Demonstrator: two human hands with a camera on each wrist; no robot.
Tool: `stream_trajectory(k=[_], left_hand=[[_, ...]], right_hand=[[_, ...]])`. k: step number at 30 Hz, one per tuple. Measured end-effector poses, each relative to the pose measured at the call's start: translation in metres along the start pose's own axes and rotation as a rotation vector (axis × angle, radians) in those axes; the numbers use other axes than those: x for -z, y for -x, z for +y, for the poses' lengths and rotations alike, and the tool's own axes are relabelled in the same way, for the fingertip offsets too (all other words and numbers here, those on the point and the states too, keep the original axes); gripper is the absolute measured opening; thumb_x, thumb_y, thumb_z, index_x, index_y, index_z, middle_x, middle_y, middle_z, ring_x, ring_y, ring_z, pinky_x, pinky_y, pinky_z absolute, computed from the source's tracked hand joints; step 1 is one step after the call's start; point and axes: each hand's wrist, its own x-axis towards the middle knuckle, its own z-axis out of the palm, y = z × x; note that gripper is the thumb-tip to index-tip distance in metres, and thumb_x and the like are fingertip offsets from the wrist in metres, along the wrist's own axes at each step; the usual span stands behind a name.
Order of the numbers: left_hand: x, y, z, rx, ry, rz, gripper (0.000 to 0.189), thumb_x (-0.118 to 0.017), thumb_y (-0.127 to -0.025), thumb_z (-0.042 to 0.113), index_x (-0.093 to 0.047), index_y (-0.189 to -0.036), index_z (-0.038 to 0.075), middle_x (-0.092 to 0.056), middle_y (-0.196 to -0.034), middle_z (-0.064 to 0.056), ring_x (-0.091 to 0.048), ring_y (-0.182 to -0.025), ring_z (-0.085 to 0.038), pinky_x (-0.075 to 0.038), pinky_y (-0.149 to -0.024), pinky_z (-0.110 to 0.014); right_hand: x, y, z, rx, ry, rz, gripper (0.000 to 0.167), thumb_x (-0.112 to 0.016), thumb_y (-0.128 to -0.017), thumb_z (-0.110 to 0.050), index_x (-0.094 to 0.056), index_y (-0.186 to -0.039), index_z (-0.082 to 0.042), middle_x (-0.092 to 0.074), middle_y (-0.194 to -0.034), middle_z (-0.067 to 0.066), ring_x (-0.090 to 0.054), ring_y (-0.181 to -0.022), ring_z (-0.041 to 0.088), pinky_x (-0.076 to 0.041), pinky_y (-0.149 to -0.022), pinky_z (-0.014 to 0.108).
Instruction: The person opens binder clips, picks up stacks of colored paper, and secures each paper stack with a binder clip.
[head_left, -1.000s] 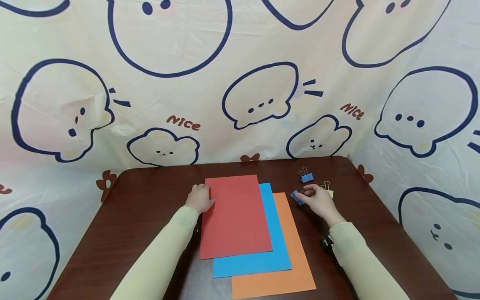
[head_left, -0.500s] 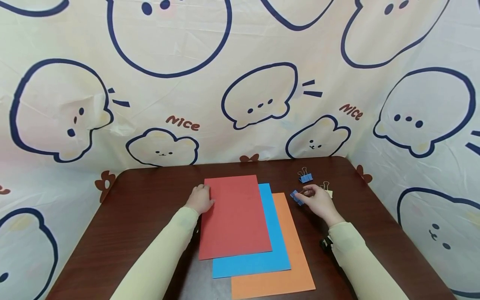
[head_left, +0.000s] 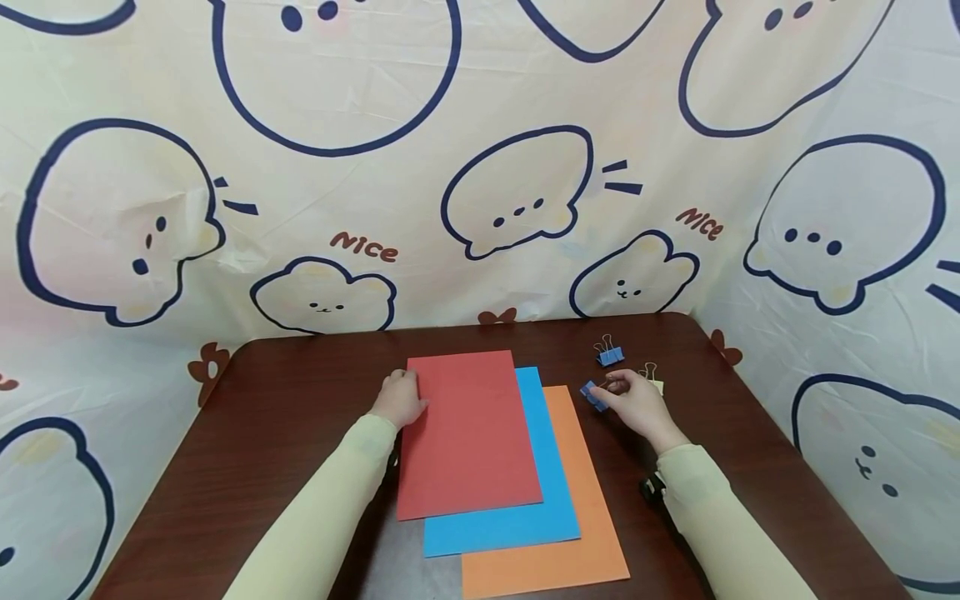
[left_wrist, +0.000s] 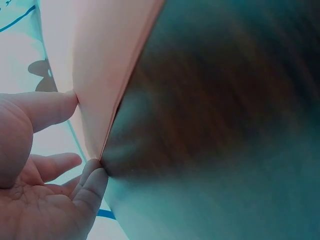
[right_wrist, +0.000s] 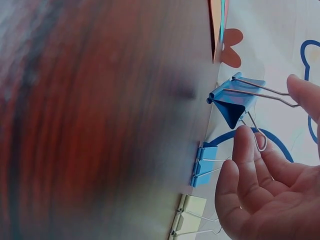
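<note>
A red sheet of paper overlaps a blue sheet, which overlaps an orange sheet. My left hand rests at the red sheet's left edge. In the left wrist view its thumb touches the paper's face and a fingertip meets the edge. Right of the sheets, my right hand holds a blue binder clip by its wire handles, thumb on one and fingers at the other. Another blue binder clip stands behind it, and a pale yellow one is partly hidden by this hand.
The dark brown wooden table has rounded far corners. Behind it and along both sides hangs a pale curtain with cartoon drawings. A greyish sheen shows on the table left of the orange sheet.
Neither hand has visibly moved and the sheets and clips stay in place. The whole head view has shifted very slightly.
</note>
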Motion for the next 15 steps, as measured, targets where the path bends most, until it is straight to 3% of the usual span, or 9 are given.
stream_trajectory(k=[15], left_hand=[[-0.0013,0.0001,0.0021,-0.049,-0.076,0.033,0.058,-0.074,-0.096,0.017,-0.049,-0.139,-0.013,-0.059,-0.130,-0.032,-0.055,-0.117,-0.044,-0.051,-0.104,-0.052]], right_hand=[[-0.0005,-0.0019,0.0011,-0.012,-0.007,-0.003,0.058,-0.070,-0.097,-0.042,-0.057,-0.136,-0.002,-0.065,-0.125,0.020,-0.062,-0.112,0.034,-0.055,-0.090,0.046]])
